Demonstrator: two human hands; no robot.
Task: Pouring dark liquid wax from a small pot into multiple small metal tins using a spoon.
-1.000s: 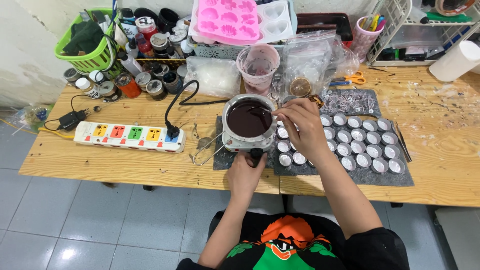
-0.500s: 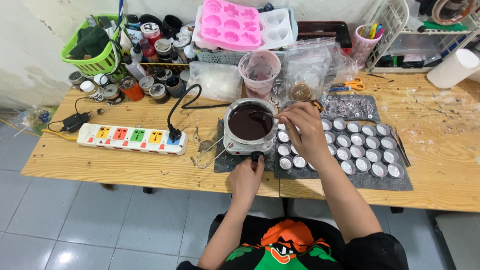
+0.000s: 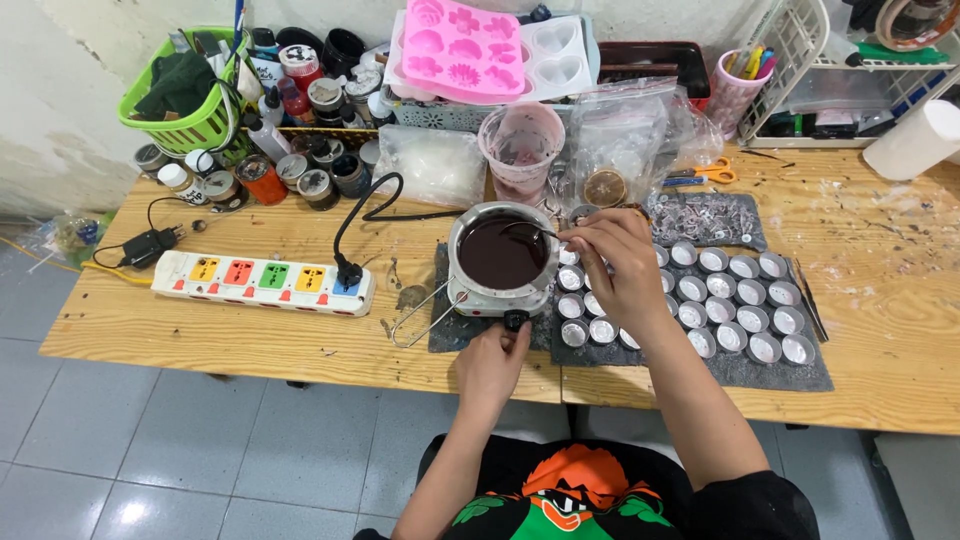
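- L hand point(image 3: 492, 362) at front edge of wooden table point(image 3: 250, 330), fingers curled, tips pinching the black knob point(image 3: 515, 320) of the small hot plate point(image 3: 497, 297).
- R hand point(image 3: 618, 265) just right of the pot, fingers closed on a thin metal spoon point(image 3: 530, 230); spoon end over the dark liquid.
- Metal pot point(image 3: 502, 250) sits on hot plate, centre of table, filled w/ dark brown liquid; wire handle point(image 3: 418, 318) sticks out to front-left.
- Hot plate stands on dark mat point(image 3: 740, 372); mat runs right under rows of small round silver cups point(image 3: 735, 300), most w/ pale stuff inside, can't tell what.
- Black cord point(image 3: 360, 215) loops from pot area to white power strip point(image 3: 262, 282) w/ coloured sockets, left of pot.
- Behind pot: pink-stained plastic cup point(image 3: 521, 148), clear plastic bags point(image 3: 625, 135), pink silicone mould point(image 3: 462, 45) on top of stuff.
- Back-left: green basket point(image 3: 190, 125), cluster of small jars + bottles point(image 3: 300, 150).
- Back-right: orange-handled scissors point(image 3: 705, 175), pink pen cup point(image 3: 738, 90), white wire rack point(image 3: 810, 70).
- Tweezers point(image 3: 808, 297) lie just right of mat.
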